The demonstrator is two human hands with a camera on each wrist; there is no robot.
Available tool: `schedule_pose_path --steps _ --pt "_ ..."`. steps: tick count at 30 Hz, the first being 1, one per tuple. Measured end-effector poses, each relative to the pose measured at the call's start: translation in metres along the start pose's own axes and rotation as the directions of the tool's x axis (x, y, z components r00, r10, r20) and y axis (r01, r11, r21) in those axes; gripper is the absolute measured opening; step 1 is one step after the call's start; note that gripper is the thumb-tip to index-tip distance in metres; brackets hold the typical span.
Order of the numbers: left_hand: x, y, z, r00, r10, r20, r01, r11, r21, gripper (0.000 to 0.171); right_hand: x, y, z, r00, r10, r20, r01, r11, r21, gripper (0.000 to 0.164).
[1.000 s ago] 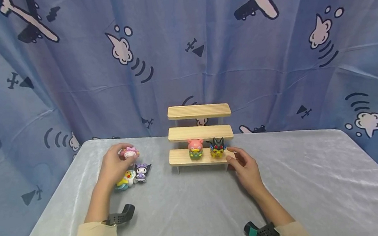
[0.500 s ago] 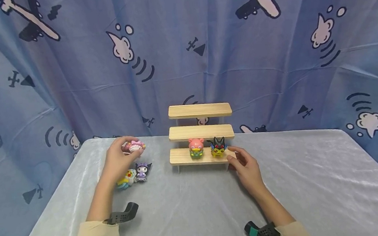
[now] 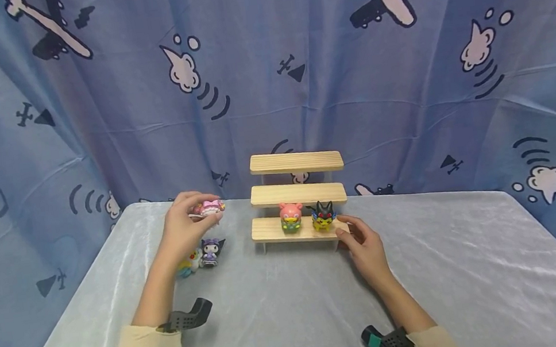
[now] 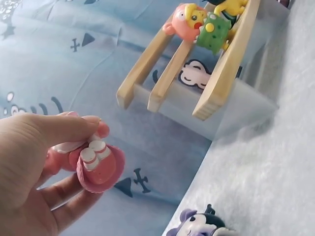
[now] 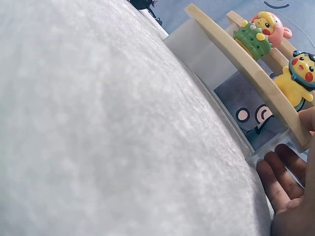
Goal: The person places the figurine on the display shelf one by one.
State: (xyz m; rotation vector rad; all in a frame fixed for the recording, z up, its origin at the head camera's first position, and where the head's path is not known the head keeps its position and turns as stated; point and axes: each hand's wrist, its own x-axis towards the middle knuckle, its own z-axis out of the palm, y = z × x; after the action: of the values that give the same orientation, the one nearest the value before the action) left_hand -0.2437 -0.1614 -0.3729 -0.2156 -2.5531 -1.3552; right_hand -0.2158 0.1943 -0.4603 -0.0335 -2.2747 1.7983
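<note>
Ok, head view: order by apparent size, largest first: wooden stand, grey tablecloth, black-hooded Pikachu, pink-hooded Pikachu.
1. Grey tablecloth
2. Three-tier wooden stand
3. Pink-hooded Pikachu figurine and black-hooded Pikachu figurine: too alike to rank.

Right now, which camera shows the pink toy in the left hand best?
The left wrist view: the pink toy is biggest and clearest there, though the left hand covers part. The head view shows it small; the right wrist view misses it.

A plane-printed blue curtain (image 3: pixel 351 89) hangs behind the pale-covered table (image 3: pixel 466 266).
</note>
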Motion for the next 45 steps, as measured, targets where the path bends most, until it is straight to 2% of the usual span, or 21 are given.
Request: schedule_pose_path --steps 13,20,27,32,38,45 --pt "-0.007 0.021 0.003 0.997 0.067 -0.037 -0.068 0.996 -0.050 0.032 0.000 0.005 0.003 1.000 -0.009 -0.009 0.009 0.999 0.031 0.034" --pt "-0.001 0.040 0.006 0.990 0.129 -0.056 -0.134 0.987 -0.091 0.031 0.001 0.006 0.002 1.000 -0.007 0.008 0.007 1.000 0.030 0.034" --pt "0.010 0.068 0.024 0.987 0.157 -0.033 -0.160 0.968 -0.191 0.033 -0.001 0.007 0.000 1.000 0.007 0.004 -0.007 1.000 0.029 0.034" --pt "0.021 0.090 0.040 0.982 0.189 0.007 -0.184 0.963 -0.198 0.031 -0.001 0.008 0.000 1.000 0.000 -0.007 0.000 0.999 0.035 0.033" --pt "0.037 0.113 0.058 0.968 0.244 0.051 -0.228 0.951 -0.211 0.027 -0.001 0.006 -0.001 1.000 0.017 -0.002 -0.017 1.000 0.013 0.034" --pt "0.052 0.127 0.078 0.962 0.254 0.100 -0.196 0.896 -0.398 0.032 0.000 0.003 -0.004 1.000 0.015 0.003 -0.015 1.000 0.016 0.034"
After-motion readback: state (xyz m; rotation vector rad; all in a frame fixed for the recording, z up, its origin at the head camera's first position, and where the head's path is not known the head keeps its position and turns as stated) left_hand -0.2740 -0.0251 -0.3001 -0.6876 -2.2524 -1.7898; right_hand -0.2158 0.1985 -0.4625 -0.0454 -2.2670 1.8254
